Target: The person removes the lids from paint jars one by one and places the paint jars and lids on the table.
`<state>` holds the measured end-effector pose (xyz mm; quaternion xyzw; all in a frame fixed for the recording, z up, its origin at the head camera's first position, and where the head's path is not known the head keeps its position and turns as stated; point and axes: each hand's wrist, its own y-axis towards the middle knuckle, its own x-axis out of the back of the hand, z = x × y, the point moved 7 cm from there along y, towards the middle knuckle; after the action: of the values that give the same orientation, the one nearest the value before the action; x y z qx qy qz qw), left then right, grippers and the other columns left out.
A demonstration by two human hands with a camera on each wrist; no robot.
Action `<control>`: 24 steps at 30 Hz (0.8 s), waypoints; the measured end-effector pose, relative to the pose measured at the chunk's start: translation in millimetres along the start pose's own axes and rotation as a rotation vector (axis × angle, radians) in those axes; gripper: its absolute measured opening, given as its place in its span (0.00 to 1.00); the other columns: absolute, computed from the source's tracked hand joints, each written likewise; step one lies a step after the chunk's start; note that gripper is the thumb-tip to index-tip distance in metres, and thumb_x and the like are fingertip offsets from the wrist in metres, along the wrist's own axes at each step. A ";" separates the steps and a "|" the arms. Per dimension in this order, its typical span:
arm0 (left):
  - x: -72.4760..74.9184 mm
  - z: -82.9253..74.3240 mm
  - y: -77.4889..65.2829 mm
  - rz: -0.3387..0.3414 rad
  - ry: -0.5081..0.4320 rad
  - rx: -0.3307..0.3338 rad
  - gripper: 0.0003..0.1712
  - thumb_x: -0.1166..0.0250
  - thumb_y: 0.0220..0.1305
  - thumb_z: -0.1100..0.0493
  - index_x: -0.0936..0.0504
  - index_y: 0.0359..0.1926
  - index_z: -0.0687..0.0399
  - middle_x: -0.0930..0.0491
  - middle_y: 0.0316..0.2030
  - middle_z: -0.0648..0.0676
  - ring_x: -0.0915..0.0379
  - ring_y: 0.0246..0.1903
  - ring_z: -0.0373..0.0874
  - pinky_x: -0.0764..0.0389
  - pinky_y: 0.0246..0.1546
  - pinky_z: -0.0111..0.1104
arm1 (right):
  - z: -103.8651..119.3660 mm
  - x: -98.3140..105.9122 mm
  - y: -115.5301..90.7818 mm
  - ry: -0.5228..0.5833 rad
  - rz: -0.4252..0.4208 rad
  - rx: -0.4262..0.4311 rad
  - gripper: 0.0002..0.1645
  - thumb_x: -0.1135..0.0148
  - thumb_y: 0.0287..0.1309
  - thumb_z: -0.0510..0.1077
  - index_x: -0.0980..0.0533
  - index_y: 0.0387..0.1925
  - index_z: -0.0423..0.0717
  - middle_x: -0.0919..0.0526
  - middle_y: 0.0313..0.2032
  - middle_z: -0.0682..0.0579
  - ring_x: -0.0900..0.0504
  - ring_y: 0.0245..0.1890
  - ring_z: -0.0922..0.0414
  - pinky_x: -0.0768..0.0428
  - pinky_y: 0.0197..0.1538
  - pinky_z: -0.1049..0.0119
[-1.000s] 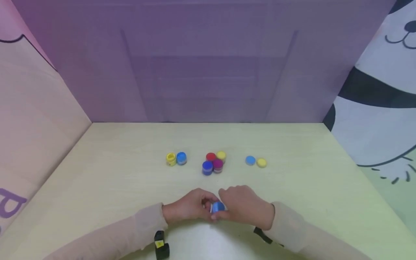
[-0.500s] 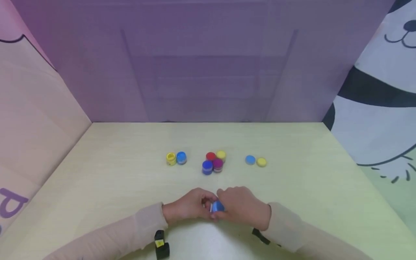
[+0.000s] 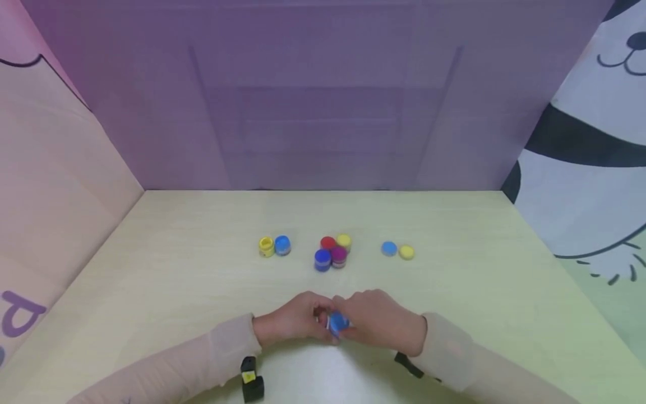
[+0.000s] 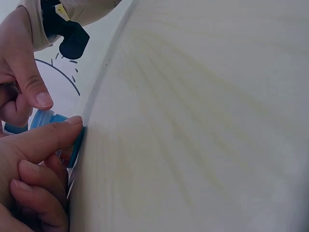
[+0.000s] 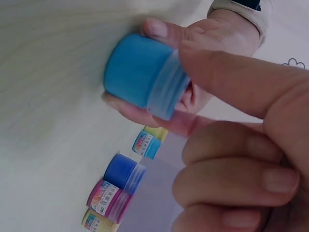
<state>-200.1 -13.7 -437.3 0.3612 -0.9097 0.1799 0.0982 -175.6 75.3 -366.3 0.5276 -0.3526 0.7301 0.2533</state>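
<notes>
A small light blue paint jar (image 3: 338, 324) is between my two hands, low over the near part of the table in the head view. My left hand (image 3: 298, 320) grips its body from the left, thumb and fingertip around it. From the other side my right hand (image 3: 381, 321) pinches the jar's ribbed, translucent lid end between thumb and index finger. In the right wrist view the jar (image 5: 137, 70) lies tilted on its side, the ribbed band facing my right thumb (image 5: 212, 70). In the left wrist view my left fingers partly hide the jar (image 4: 43, 118).
Beyond the hands, dark blue (image 3: 322, 260), purple (image 3: 338, 256), red (image 3: 327, 243) and yellow (image 3: 344, 242) jars cluster together. Left of them stand an uncovered yellow jar (image 3: 266, 247) and a light blue jar (image 3: 282, 246). Blue (image 3: 389, 248) and yellow (image 3: 406, 252) lids lie right.
My right fingertips have shifted slightly left, closer to the left hand. The jar's blue end shows turned a little differently; my left hand stays nearly still.
</notes>
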 end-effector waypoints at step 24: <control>0.2 -0.7 1.4 -0.009 -0.001 -0.028 0.17 0.29 0.50 0.66 0.16 0.43 0.50 0.27 0.22 0.46 0.35 0.24 0.37 0.33 0.26 0.24 | -0.1 0.5 -3.7 0.032 -0.087 -0.032 0.24 0.39 0.54 0.63 0.29 0.32 0.47 0.34 0.15 0.60 0.39 0.15 0.65 0.38 0.18 0.74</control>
<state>-201.2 -12.7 -437.0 0.3639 -0.9105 0.1667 0.1036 -173.0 77.7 -365.0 0.5267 -0.3370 0.7210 0.2986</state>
